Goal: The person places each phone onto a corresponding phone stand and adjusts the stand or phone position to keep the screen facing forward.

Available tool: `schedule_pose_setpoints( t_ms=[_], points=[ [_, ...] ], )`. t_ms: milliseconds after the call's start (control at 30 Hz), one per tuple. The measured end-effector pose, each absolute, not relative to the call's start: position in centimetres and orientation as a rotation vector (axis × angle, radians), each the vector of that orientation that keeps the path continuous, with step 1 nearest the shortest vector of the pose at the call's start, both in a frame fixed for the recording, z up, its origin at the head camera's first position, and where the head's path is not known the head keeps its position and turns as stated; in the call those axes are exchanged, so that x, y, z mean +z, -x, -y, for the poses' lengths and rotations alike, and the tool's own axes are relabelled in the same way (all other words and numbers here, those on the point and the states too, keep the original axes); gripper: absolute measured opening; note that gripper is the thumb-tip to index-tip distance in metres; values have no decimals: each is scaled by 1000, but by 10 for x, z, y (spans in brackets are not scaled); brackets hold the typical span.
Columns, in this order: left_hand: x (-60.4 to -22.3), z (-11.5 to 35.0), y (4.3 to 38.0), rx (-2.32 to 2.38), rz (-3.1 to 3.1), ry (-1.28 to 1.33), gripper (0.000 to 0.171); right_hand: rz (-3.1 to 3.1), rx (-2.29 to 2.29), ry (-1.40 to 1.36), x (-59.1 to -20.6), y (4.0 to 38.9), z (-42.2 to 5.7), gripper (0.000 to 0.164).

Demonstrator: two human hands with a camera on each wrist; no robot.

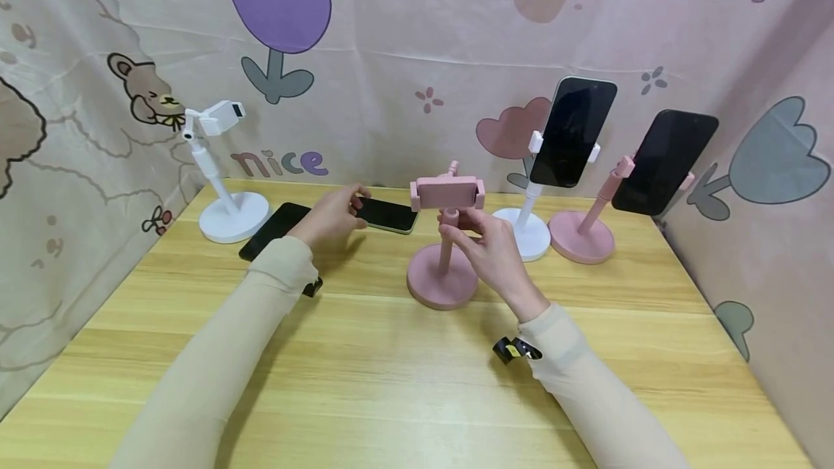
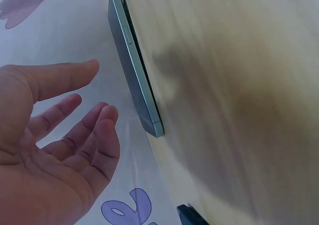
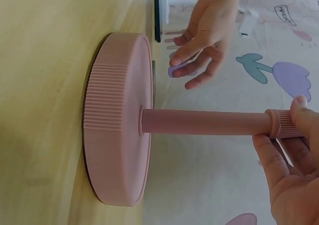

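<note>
My right hand (image 1: 491, 248) pinches the post of a pink phone stand (image 1: 443, 277) between thumb and fingers. In the right wrist view, the fingers (image 3: 273, 158) lie at the ribbed collar (image 3: 286, 124), above the round base (image 3: 112, 120). The stand's clamp (image 1: 447, 193) is bare and faces me. Over the table, my left hand (image 1: 331, 217) holds nothing, its fingers spread and loosely bent. Just to its right lies a phone (image 1: 387, 215) with a pale green edge, screen up; the left wrist view shows this phone (image 2: 137, 70) beside the fingertips. Another dark phone (image 1: 276, 229) lies partly behind the left hand.
A white stand (image 1: 234, 216) with a bare clamp is at the back left. At the back right, a white stand (image 1: 524, 230) and a pink stand (image 1: 582, 237) each hold a phone. Patterned cloth (image 1: 391, 56) hangs behind the wooden table (image 1: 391, 375).
</note>
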State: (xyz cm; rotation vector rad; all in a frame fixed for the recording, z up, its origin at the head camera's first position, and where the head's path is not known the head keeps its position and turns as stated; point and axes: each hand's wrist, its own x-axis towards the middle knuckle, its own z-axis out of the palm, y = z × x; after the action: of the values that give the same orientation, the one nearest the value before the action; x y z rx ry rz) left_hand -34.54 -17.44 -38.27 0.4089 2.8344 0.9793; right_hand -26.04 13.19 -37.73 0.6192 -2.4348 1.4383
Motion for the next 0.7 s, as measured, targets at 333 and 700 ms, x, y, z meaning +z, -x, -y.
schedule_pose_setpoints(
  t_ms=[333,700],
  points=[
    [-384,168,363,827,-2873,-460,62,2547,1416,-573,-369,259,-133,30],
    [-395,170,380,779,-2866,-453,70,2950,1105,-600,-357,256,-151,27]
  ],
)
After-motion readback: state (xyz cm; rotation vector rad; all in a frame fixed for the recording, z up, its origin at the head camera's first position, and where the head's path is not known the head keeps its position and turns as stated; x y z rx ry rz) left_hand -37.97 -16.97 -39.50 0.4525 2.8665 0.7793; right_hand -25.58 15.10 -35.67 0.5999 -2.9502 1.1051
